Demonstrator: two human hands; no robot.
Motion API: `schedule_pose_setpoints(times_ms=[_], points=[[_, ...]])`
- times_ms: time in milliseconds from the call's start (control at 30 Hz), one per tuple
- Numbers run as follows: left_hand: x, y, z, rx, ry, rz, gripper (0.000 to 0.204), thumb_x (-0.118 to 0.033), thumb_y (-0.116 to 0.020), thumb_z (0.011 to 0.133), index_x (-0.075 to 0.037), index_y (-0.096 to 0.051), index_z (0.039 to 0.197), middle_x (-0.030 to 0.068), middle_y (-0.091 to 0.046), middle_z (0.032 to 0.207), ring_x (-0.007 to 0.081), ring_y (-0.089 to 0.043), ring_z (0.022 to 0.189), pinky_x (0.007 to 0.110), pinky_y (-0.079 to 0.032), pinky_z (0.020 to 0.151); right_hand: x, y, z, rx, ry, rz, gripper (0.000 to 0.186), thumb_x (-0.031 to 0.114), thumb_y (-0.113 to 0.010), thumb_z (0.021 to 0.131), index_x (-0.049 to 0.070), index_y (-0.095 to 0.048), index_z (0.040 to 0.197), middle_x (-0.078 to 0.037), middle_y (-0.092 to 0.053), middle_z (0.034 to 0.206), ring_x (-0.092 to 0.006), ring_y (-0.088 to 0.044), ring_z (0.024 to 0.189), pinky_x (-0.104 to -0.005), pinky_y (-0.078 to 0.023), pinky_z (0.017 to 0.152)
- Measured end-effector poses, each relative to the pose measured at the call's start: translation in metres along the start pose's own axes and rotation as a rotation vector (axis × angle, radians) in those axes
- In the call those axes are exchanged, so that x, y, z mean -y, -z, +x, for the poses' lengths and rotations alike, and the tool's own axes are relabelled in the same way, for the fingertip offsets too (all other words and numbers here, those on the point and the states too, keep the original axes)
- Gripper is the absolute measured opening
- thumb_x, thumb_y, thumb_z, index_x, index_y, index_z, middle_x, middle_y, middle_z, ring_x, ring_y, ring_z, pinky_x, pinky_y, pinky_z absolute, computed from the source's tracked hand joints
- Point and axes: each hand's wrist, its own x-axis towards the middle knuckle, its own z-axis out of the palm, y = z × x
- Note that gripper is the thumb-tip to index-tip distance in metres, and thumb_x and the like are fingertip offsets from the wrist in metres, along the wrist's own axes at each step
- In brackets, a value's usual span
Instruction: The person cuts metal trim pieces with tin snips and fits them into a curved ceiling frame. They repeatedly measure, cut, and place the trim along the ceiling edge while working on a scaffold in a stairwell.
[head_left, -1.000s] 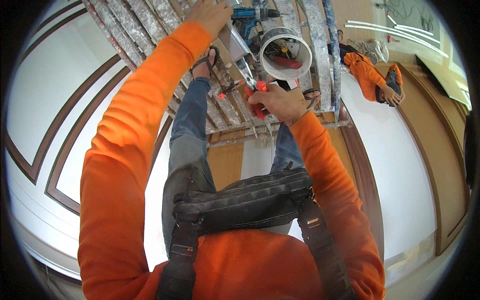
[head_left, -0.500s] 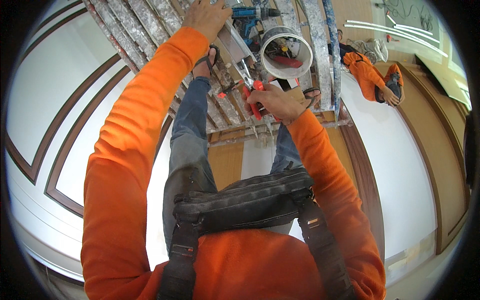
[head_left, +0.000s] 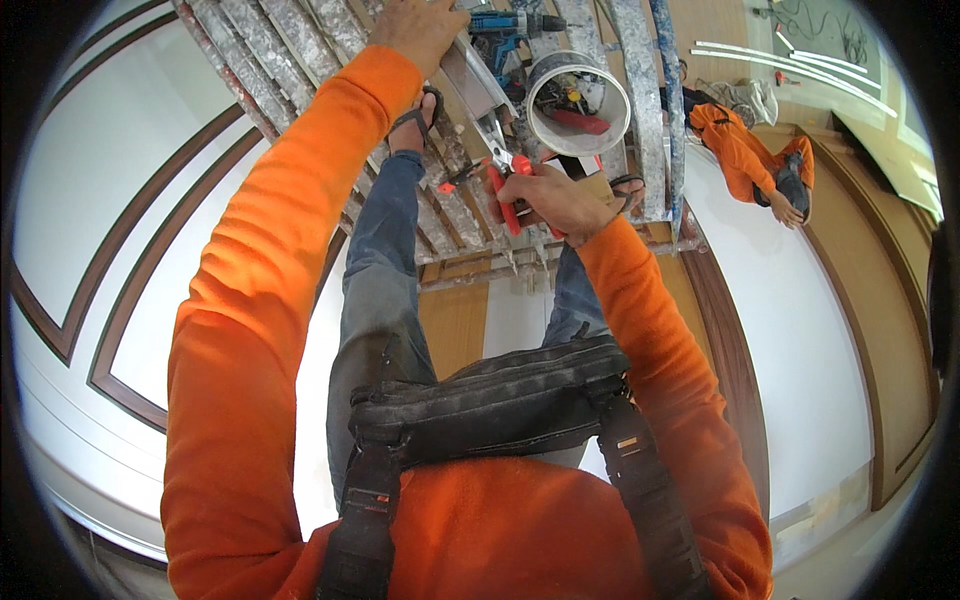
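My right hand (head_left: 565,203) is wrapped round the red-handled snips (head_left: 520,166), whose handles are spread apart. Their metal jaws are at the near end of a pale metal channel (head_left: 474,78). At the upper edge of the view, my left hand (head_left: 418,36) grips the channel farther up, its fingertips partly hidden. Just right of that hand lies a blue cordless drill (head_left: 496,38). A white bucket (head_left: 624,112) with several tools inside stands beyond my right hand, and a small cardboard box (head_left: 596,186) is beside that hand.
I stand on paint-spattered scaffold slats (head_left: 290,40), my sandalled feet (head_left: 408,135) either side of the tools. A red-tipped tool (head_left: 447,187) lies on the slats. Below right, a person in orange (head_left: 738,150) sits near long white strips (head_left: 800,65). Framed wall panels (head_left: 180,290) rise at left.
The snips and both my hands have shifted only slightly, along with the whole view. Below right, the other person's hands have moved down and apart around their foot.
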Motion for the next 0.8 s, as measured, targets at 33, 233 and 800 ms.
schedule_pose_setpoints(times_ms=[33, 233, 800], points=[[0.0, 0.001, 0.0, 0.02, 0.001, 0.009, 0.031, -0.006, -0.07, 0.087, -0.012, -0.072, 0.117, 0.0132, -0.066, 0.121, 0.0383, -0.059, 0.119, 0.054, -0.048, 0.102, 0.001, -0.004, -0.003, -0.045, 0.023, 0.038, 0.025, 0.026, -0.062, 0.09, 0.002, -0.068, 0.091, -0.006, -0.067, 0.082, -0.0164, -0.062, 0.071, -0.0329, -0.049, 0.063], [-0.002, 0.015, 0.001, 0.115, 0.028, 0.001, 0.035, -0.007, -0.07, 0.089, -0.013, -0.07, 0.123, 0.0121, -0.064, 0.127, 0.0387, -0.057, 0.122, 0.055, -0.048, 0.105, -0.003, 0.002, 0.005, -0.025, 0.046, 0.013, 0.023, 0.024, -0.063, 0.089, 0.002, -0.068, 0.09, -0.006, -0.067, 0.081, -0.0172, -0.062, 0.068, -0.0323, -0.049, 0.06], [0.001, 0.018, 0.009, 0.24, 0.0, -0.018, 0.036, -0.008, -0.069, 0.09, -0.013, -0.068, 0.126, 0.0134, -0.062, 0.133, 0.0397, -0.052, 0.132, 0.055, -0.045, 0.11, -0.001, -0.002, 0.003, -0.047, 0.04, 0.054, 0.024, 0.025, -0.065, 0.088, 0.002, -0.067, 0.096, -0.007, -0.068, 0.084, -0.0161, -0.063, 0.074, -0.0325, -0.051, 0.064]])
